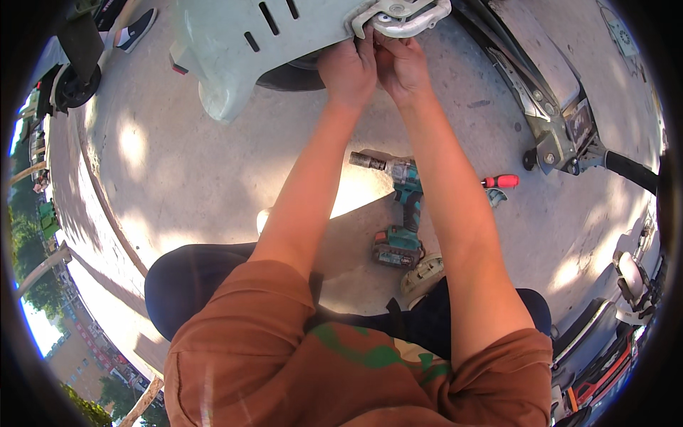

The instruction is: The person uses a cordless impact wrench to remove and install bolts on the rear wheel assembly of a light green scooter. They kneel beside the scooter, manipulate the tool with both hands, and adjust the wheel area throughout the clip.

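Observation:
My left hand (347, 75) and my right hand (404, 70) are close together at the lower edge of a pale vehicle body panel (213, 21) with slots, just under a light metal bracket (402, 18). Both have curled fingers; what they pinch is hidden. A dark tyre (288, 80) shows partly beneath the panel. Between my forearms a teal and black cordless impact wrench (407, 203) with a socket lies on the concrete ground, beside a red-handled screwdriver (501, 182).
A long metal floor jack (551, 124) with a black handle is at the right. Tools and metal parts (629, 281) lie at the lower right. At the upper left are a wheeled stand (75, 82) and another person's shoe (135, 28). A kerb runs along the left.

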Available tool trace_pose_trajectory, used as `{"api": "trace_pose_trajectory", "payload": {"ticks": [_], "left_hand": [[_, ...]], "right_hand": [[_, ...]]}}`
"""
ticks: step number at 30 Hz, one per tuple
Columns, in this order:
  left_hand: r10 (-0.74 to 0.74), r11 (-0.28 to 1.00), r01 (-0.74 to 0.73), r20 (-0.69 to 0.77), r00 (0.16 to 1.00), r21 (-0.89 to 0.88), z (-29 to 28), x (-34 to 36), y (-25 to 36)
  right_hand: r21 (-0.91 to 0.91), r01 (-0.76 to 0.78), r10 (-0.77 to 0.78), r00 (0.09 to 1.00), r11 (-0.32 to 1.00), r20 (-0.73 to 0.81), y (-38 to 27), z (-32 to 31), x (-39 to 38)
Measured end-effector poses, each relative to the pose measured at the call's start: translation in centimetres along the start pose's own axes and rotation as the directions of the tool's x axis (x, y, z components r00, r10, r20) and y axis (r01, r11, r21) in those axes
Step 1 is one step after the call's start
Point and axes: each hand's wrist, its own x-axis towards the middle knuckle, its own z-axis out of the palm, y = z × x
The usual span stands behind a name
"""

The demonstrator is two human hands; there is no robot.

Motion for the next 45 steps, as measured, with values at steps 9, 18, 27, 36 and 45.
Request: {"api": "trace_pose_trajectory", "payload": {"ticks": [9,18,27,36,45], "left_hand": [[-0.283,0.953,0.281,0.002,0.959,-0.112,1.3,-0.3,0.4],[-0.100,0.995,0.100,0.033,0.994,-0.003,-0.1,-0.8,-0.3],[0.190,0.971,-0.185,-0.021,0.982,0.155,0.6,0.1,-1.5],[-0.372,0.857,0.339,-0.011,0.928,-0.389,2.0,-0.1,0.0],[-0.056,0.998,0.055,-0.034,0.998,-0.036,0.4,-0.4,0.2]], "right_hand": [[-0.043,-0.005,0.004,1.000,0.999,-0.030,0.0,0.4,-0.2],[0.010,-0.002,0.002,0.999,1.000,0.033,0.1,0.1,-0.2],[0.014,0.035,-0.036,0.999,0.999,0.031,1.1,-1.5,0.7],[-0.041,-0.018,0.015,0.998,0.999,-0.057,1.4,-1.8,0.6],[0.008,0.040,-0.040,0.999,0.999,0.009,1.2,-1.5,0.6]]}}
